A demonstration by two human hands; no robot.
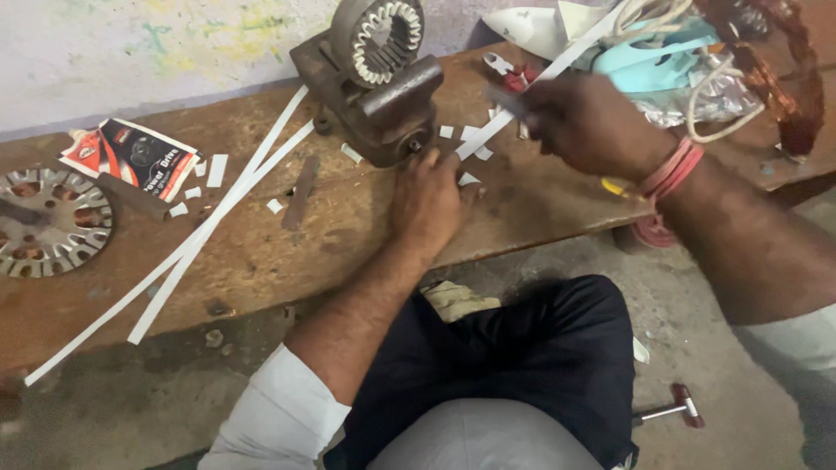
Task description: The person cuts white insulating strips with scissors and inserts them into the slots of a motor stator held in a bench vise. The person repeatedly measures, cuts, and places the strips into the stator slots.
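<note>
Here, right hand (585, 122) grip clamped on white paper strip (557, 65), left hand (427, 196) fingers together, pinching strip's end.

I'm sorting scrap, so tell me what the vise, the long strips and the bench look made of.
Vise: likely cast iron or steel, dull brown, rust-toned and unpolished. Long strips: thin, flat, matte white, probably paper or similar sheet; one bends in the right hand. Bench: seemingly wood, worn brown, stained, unvarnished.

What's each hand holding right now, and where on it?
The right hand grips a long white strip near its lower end. The left hand rests on the bench beside the vise; whether it pinches anything cannot be told.
</note>
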